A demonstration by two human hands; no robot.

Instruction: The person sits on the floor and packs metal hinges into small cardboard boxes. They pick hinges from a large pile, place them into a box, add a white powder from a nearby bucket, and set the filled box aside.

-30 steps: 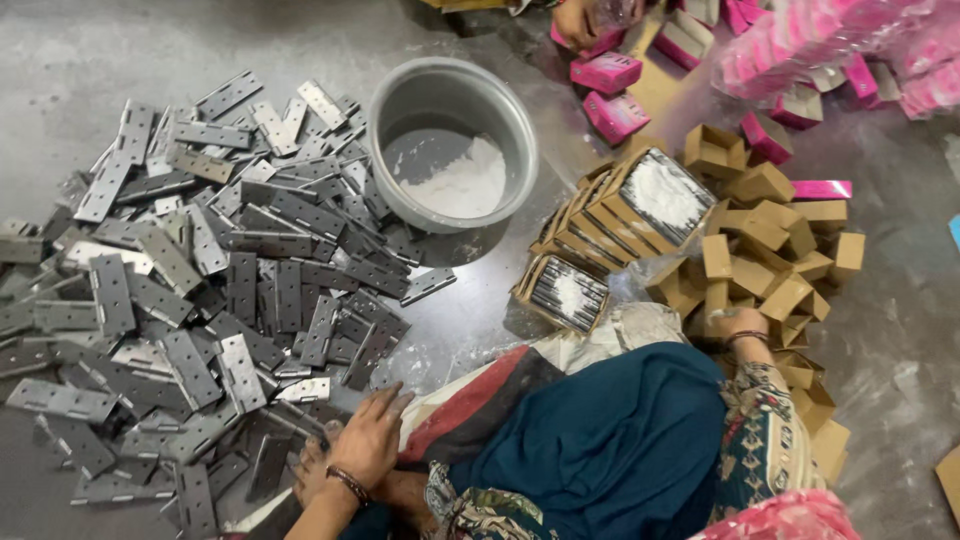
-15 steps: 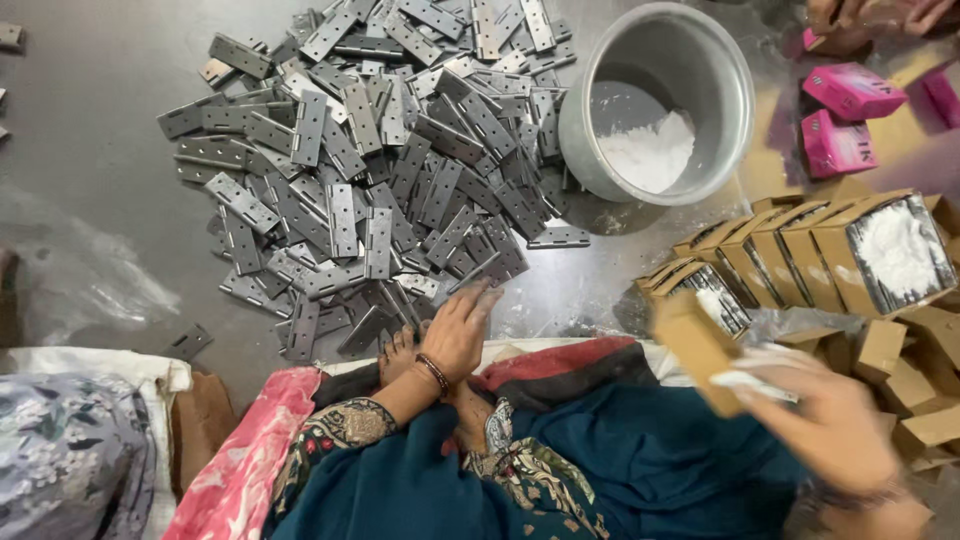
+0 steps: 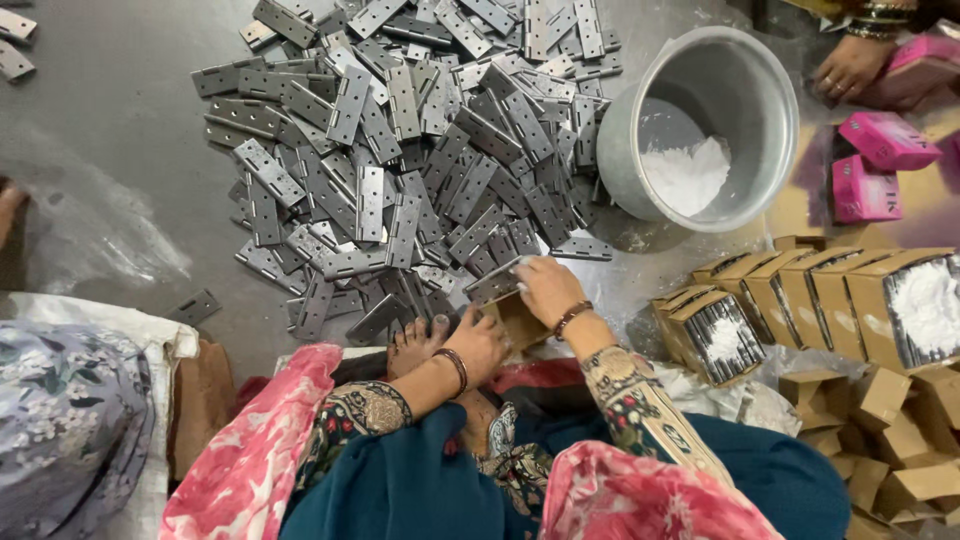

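A big heap of flat grey metal hinges (image 3: 420, 130) covers the floor in front of me. At its near edge my left hand (image 3: 478, 345) is shut on a small open brown cardboard box (image 3: 515, 320), held just above my bare foot (image 3: 420, 335). Right beside it, my right hand (image 3: 545, 287) grips a small stack of hinges (image 3: 495, 283) at the mouth of that box. Both wrists wear bangles. My lap, in teal and pink patterned cloth, fills the bottom of the view.
A metal pot (image 3: 640, 110) holding white powder stands at the upper right. Filled brown boxes (image 3: 850, 300) line up at right, with empty folded ones (image 3: 900, 430) below. Pink boxes (image 3: 880, 150) and another person's hand (image 3: 850, 65) are top right. A clear plastic bag (image 3: 90, 230) lies at left.
My right hand came in from the boxes at right to the edge of the hinge heap. My left hand left the heap and took hold of the small box.
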